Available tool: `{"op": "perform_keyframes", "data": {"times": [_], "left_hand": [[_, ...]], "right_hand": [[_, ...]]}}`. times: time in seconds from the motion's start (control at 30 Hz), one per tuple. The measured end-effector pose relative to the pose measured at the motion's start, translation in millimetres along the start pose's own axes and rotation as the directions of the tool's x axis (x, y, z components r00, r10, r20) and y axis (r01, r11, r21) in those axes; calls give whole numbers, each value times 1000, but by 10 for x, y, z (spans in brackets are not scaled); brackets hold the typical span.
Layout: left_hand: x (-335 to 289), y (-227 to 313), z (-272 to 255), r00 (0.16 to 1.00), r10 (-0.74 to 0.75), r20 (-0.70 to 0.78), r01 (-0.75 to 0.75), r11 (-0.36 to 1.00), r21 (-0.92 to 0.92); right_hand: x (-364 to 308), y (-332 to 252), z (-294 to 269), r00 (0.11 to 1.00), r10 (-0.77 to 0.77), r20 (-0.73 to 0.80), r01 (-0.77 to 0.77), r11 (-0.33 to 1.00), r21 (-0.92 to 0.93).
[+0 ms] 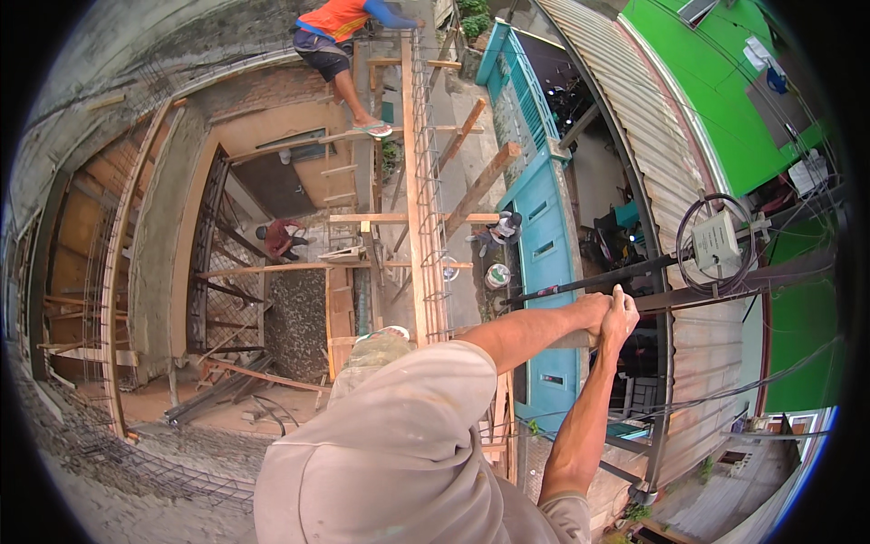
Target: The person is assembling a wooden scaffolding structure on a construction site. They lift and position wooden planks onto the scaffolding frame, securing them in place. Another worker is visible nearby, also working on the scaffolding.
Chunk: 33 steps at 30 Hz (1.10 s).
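Note:
Both my arms reach out to the right, and my hands meet high above the ground. My left hand (pixel 594 312) is closed, its fingers pressed against the other hand. My right hand (pixel 620 315) is closed beside it with the thumb pointing up. Whatever lies inside the fingers is hidden. Just beyond the hands runs a dark pole (pixel 625 272), and a thicker dark beam (pixel 725 288) extends to the right from them. A timber piece (pixel 573 341) shows partly under my left forearm. My sandalled foot (pixel 391 333) rests by a long wooden board (pixel 420 199).
Steel rebar (pixel 437 245) runs along the board. At the top, a person in an orange vest (pixel 335 20) leans over the formwork. Below are a person in a dark red shirt (pixel 279 238) and another by a bucket (pixel 497 276). A pale box with coiled cable (pixel 716 243) hangs right.

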<state>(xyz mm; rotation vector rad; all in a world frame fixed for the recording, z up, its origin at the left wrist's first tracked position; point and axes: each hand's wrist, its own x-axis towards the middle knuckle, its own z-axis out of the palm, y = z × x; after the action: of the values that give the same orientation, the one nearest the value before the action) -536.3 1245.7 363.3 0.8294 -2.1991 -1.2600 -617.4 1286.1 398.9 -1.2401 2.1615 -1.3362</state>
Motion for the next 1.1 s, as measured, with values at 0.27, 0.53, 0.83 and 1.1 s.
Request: {"op": "perform_keyframes", "data": {"times": [0.27,0.53,0.83,1.1], "left_hand": [[-6,50,-57,1000,-4,27,5,1000,-21],[30,-5,-9,998,14,56,-13,1000,-16],[39,-18,-2,996,4,88,-5,1000,12],[101,-103,60,992,115,58,-115,993,-1]], "right_hand": [[12,9,-7,1000,23,5,-23,1000,13],[-21,-23,6,1000,13,6,-13,999,51],[-40,-68,10,1000,10,-11,-10,1000,17],[-53,-126,4,999,26,-30,-26,1000,0]]}}
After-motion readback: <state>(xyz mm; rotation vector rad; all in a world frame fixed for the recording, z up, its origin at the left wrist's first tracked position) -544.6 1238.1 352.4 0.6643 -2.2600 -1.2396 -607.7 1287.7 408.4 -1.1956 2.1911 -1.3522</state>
